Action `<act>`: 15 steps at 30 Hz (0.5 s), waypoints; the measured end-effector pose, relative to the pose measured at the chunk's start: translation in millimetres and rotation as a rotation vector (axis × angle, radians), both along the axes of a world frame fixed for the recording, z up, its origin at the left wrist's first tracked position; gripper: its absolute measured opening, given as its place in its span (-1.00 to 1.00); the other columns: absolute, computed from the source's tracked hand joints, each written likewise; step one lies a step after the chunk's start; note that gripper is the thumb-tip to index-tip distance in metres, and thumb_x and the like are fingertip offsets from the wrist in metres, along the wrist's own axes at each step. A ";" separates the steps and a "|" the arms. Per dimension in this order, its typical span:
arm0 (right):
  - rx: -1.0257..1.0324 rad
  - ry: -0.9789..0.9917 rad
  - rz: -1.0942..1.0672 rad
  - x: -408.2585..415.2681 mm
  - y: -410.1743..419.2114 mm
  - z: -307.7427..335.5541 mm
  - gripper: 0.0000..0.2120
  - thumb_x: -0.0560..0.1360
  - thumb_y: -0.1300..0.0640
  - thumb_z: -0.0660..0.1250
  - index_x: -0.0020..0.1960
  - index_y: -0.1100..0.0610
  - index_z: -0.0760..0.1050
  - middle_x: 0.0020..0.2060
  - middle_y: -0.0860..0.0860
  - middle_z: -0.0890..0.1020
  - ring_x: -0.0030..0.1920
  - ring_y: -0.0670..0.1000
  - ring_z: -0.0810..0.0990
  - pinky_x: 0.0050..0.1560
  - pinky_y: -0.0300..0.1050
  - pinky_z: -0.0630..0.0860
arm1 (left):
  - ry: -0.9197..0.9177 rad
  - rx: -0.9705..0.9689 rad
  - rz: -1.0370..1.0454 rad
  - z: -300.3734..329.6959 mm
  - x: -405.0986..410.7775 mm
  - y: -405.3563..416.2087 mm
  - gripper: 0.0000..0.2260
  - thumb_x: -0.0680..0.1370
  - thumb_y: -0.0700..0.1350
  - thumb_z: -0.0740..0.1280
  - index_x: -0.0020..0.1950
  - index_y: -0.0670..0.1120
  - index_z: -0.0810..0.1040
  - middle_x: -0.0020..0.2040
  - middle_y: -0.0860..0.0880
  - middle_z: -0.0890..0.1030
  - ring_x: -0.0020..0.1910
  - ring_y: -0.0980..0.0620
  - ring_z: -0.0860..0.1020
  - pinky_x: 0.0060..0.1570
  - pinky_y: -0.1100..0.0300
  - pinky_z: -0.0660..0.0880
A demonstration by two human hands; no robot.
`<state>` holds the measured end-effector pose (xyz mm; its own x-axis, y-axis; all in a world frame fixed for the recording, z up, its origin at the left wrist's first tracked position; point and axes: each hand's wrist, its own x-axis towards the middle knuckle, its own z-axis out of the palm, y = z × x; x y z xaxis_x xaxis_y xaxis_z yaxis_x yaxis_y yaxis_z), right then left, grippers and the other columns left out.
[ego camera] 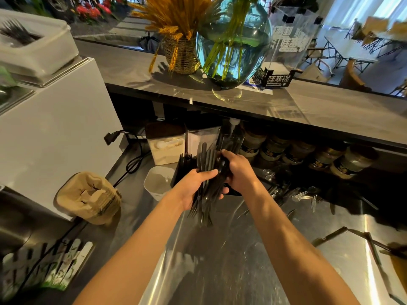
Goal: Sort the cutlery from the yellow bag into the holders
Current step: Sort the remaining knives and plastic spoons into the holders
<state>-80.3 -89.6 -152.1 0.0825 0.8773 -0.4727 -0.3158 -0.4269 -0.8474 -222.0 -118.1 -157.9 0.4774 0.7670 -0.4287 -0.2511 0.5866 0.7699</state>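
Worktop (220,271): stainless steel, running from the near edge to the dark back shelf; it carries everything below.

White holder (157,183): an open tub near the back left of the worktop, just left of your hands. Whether anything lies in it cannot be told.

Black holder (184,167): stands just beside the white one, partly hidden behind your left hand, with dark pieces upright in it.

Bundle of black cutlery (206,190): you hold it in both hands above the back of the worktop, handles fanned upward, the lower ends blurred. Forks or knives cannot be told apart.

Clear spoons (301,195): loose toward the back right of the worktop, well apart from the bundle.

Left hand (193,186): forearm reaching in from the near edge, fingers (209,173) curled round the middle of the bundle.

Right hand (239,170): knuckles up, fingers closed on the bundle's upper part.

Step in hand, as a judgement: you are squaring up one kind of piece before loading it. The next move calls for a lowering into a holder with the ends aligned.

The yellow bag is not clearly in view.
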 end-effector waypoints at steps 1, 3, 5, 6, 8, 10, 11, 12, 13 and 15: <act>-0.013 0.023 -0.028 1.7 0.1 -0.3 -0.72 0.68 0.10 0.17 0.07 0.26 0.57 -0.16 0.17 0.69 -0.21 0.12 0.68 -0.28 -0.04 0.56 | -0.006 -0.009 0.014 -1.5 -0.4 -0.5 -0.77 0.66 -0.17 0.25 0.23 -0.25 0.56 0.02 -0.23 0.69 -0.09 -0.16 0.70 -0.22 0.07 0.66; -0.022 0.080 -0.080 6.7 2.3 -1.0 -0.74 0.69 0.11 0.17 0.01 0.24 0.54 -0.04 0.22 0.71 -0.11 0.14 0.71 -0.18 -0.01 0.62 | -0.009 -0.026 0.054 -5.2 -0.8 -0.2 -0.79 0.66 -0.21 0.24 0.22 -0.23 0.58 0.03 -0.23 0.69 -0.04 -0.19 0.70 -0.19 0.05 0.66; -0.021 0.162 -0.116 11.2 3.6 0.6 -0.77 0.69 0.12 0.16 0.06 0.25 0.50 -0.04 0.23 0.71 -0.12 0.13 0.72 -0.15 0.02 0.65 | 0.000 -0.033 0.082 -8.1 -0.6 1.9 -0.81 0.65 -0.24 0.23 0.18 -0.21 0.60 0.02 -0.26 0.68 0.00 -0.21 0.69 -0.15 0.00 0.66; -0.025 0.200 -0.137 12.7 4.2 1.2 -0.79 0.69 0.13 0.17 0.11 0.26 0.48 -0.09 0.21 0.72 -0.17 0.12 0.73 -0.15 0.04 0.66 | 0.005 -0.037 0.092 -8.9 -0.7 2.8 -0.81 0.65 -0.24 0.22 0.17 -0.21 0.60 0.03 -0.28 0.68 0.00 -0.22 0.69 -0.13 -0.02 0.66; -0.034 0.256 -0.198 16.2 6.1 2.0 -0.81 0.69 0.15 0.19 0.17 0.27 0.45 -0.18 0.17 0.69 -0.26 0.10 0.71 -0.19 0.03 0.66 | 0.007 -0.048 0.113 -10.0 -1.7 5.3 -0.80 0.65 -0.22 0.22 0.15 -0.20 0.61 0.07 -0.28 0.66 0.00 -0.21 0.68 -0.10 -0.05 0.65; -0.029 0.317 -0.229 19.8 8.5 3.3 -0.85 0.68 0.17 0.19 0.13 0.26 0.44 -0.27 0.12 0.60 -0.35 0.07 0.64 -0.25 -0.02 0.65 | 0.021 -0.044 0.124 -10.7 -4.1 8.0 -0.78 0.66 -0.21 0.20 0.19 -0.20 0.60 0.12 -0.24 0.67 0.01 -0.16 0.68 -0.01 -0.06 0.64; -0.016 0.336 -0.226 21.2 9.1 3.7 -0.87 0.68 0.18 0.20 0.11 0.26 0.43 -0.30 0.11 0.57 -0.38 0.05 0.59 -0.27 -0.04 0.64 | 0.028 -0.038 0.116 -10.3 -5.1 8.7 -0.77 0.66 -0.20 0.20 0.22 -0.20 0.59 0.13 -0.21 0.67 0.01 -0.13 0.68 0.03 -0.06 0.62; 0.001 0.335 -0.218 22.0 9.3 3.6 -0.89 0.67 0.20 0.21 0.11 0.26 0.42 -0.32 0.10 0.56 -0.40 0.03 0.57 -0.28 -0.06 0.64 | 0.037 -0.027 0.099 -9.3 -5.8 9.0 -0.76 0.66 -0.20 0.20 0.25 -0.20 0.58 0.13 -0.20 0.68 0.00 -0.12 0.68 0.04 -0.05 0.61; 0.022 0.322 -0.210 21.8 8.8 3.4 -0.90 0.66 0.23 0.23 0.12 0.27 0.43 -0.31 0.11 0.57 -0.39 0.03 0.59 -0.26 -0.06 0.65 | 0.055 -0.010 0.079 -7.7 -5.6 9.0 -0.77 0.66 -0.20 0.21 0.25 -0.18 0.59 0.12 -0.19 0.68 0.00 -0.11 0.69 0.04 -0.06 0.61; 0.074 0.295 -0.202 20.1 7.0 2.1 -0.87 0.64 0.30 0.24 0.17 0.29 0.45 -0.20 0.15 0.65 -0.27 0.07 0.68 -0.16 -0.03 0.68 | 0.132 0.038 0.051 -6.7 -4.2 9.2 -0.79 0.64 -0.20 0.26 0.21 -0.11 0.63 0.11 -0.18 0.69 0.02 -0.12 0.68 0.05 -0.06 0.61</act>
